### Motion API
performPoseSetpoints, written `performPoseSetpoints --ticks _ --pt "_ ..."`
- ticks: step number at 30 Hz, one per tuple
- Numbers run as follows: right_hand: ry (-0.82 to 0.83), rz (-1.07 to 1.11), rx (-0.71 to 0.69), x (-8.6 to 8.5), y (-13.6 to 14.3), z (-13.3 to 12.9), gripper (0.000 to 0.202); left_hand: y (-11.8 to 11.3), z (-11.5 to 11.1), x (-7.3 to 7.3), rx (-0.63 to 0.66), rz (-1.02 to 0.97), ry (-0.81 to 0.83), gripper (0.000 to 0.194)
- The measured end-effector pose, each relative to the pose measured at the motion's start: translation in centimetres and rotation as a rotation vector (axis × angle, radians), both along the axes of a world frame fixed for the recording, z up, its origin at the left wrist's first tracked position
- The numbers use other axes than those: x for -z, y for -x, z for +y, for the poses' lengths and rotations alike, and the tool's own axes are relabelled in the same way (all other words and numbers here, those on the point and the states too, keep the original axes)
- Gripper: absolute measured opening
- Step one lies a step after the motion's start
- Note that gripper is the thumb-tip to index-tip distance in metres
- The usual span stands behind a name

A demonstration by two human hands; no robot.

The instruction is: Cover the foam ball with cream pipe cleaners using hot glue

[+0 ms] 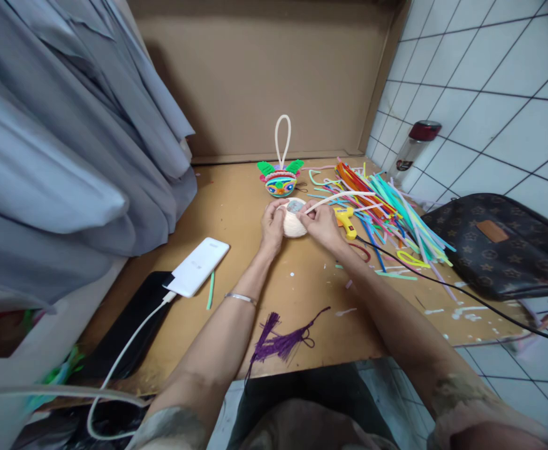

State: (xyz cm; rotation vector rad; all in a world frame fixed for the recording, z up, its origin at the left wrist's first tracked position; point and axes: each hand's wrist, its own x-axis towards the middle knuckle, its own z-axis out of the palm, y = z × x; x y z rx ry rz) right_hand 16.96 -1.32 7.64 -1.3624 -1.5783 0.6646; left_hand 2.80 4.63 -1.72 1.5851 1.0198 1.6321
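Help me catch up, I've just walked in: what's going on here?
A person's left hand steadies a pale ball with a grey patch on top, while the right hand holds a white strip close to that patch. Behind the ball sits a colorful ornament with a white loop. A yellow glue gun lies near the right hand, beside a heap of colored strips; purple tassels lie nearer the person.

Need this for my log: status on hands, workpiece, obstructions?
Left hand holding cream ball. Right hand holding white strip at ball. Yellow glue gun beside right hand.
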Motion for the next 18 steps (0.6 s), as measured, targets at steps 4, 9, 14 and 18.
performPoseSetpoints --ticks 4,9,14,18 --pt "0.006 -0.007 -0.012 0.0 -0.02 -0.04 0.01 -0.18 -0.35 -0.53 -0.042 -0.079 0.026 0.042" --pt "-0.006 -0.025 -0.011 0.21 -0.09 0.15 0.01 -0.19 -0.49 -0.64 -0.043 -0.045 0.012 0.044" --pt "-0.014 -0.039 -0.013 0.16 -0.05 0.11 0.011 -0.18 -0.76 -0.76 -0.015 -0.091 0.032 0.038" --pt "-0.03 -0.037 -0.017 0.16 -0.04 0.04 0.013 -0.1 -0.9 -0.93 -0.044 -0.06 0.01 0.033"
